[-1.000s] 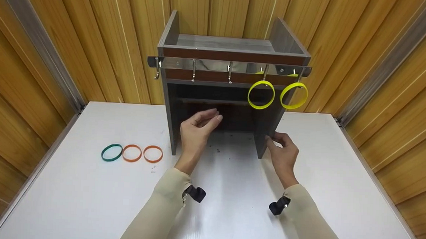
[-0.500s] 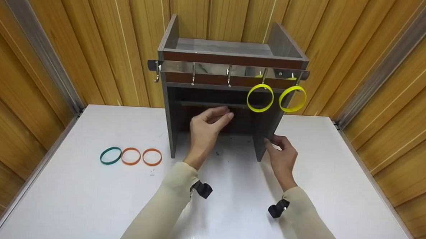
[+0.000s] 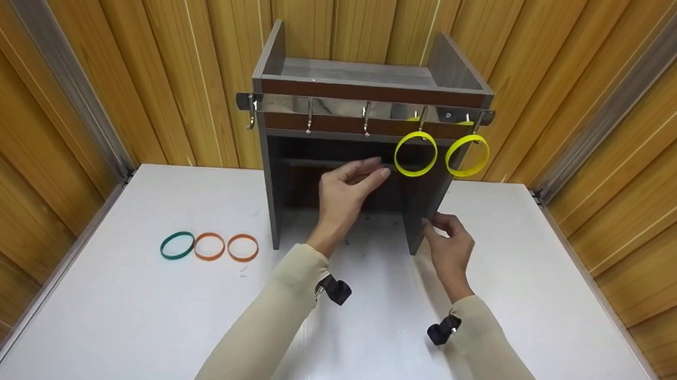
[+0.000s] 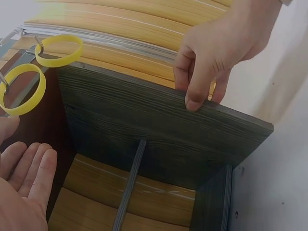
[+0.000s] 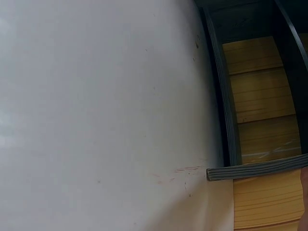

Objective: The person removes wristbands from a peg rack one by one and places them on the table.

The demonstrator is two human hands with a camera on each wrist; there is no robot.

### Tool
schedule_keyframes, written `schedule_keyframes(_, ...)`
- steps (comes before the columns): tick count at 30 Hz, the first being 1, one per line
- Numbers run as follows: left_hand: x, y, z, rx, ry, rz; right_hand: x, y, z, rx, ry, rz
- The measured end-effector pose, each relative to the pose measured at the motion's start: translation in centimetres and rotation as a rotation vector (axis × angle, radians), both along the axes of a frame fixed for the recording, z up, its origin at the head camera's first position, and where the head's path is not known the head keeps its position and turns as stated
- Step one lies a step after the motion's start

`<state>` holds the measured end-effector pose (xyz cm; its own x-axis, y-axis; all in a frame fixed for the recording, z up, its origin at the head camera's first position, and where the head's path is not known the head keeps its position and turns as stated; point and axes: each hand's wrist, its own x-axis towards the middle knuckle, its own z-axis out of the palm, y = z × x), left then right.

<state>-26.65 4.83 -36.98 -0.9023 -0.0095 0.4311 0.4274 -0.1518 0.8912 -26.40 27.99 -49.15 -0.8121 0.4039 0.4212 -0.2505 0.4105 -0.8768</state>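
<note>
My left hand (image 3: pixel 341 198) is in front of the grey wooden shelf unit (image 3: pixel 371 92), fingers loosely bent and holding nothing. Its thumb and fingertips are just left of a yellow wristband (image 3: pixel 414 174), and the left wrist view shows the thumb close below the band, contact unclear. Another yellow wristband (image 3: pixel 466 173) hangs on the end hook to the right. My right hand (image 3: pixel 451 249) pinches the front edge of the unit's right side panel (image 4: pixel 144 110), thumb inside and fingers outside. A sliver of it enters the right wrist view at the edge.
A metal hook rail (image 3: pixel 342 107) spans the unit's front, its three left hooks bare. On the white table (image 3: pixel 110 317) at left lie a green wristband (image 3: pixel 175 258) and two orange wristbands (image 3: pixel 208 258), one beside the other. Wood-patterned walls (image 3: pixel 357 19) surround the table.
My left hand has moved right and up, toward the nearer yellow wristband. The right hand keeps its grip on the side panel, and the wristbands stay in place.
</note>
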Motion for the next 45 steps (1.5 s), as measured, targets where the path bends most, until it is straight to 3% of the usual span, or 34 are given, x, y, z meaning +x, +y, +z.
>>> schedule_keyframes(14, 0.0, 2.1, 1.3, 0.145, -0.053, -0.140, 0.1, 0.1, 0.0, 0.000, -0.043, 0.004)
schedule_keyframes(25, 0.2, 2.2, 2.1, 0.178, -0.057, -0.134, 0.2, 0.0, 0.3, -0.005, -0.063, 0.004)
schedule_keyframes(45, 1.2, 2.1, 3.7, 0.197, 0.058, -0.120, 0.0, 0.1, -0.1, 0.006, 0.007, 0.027)
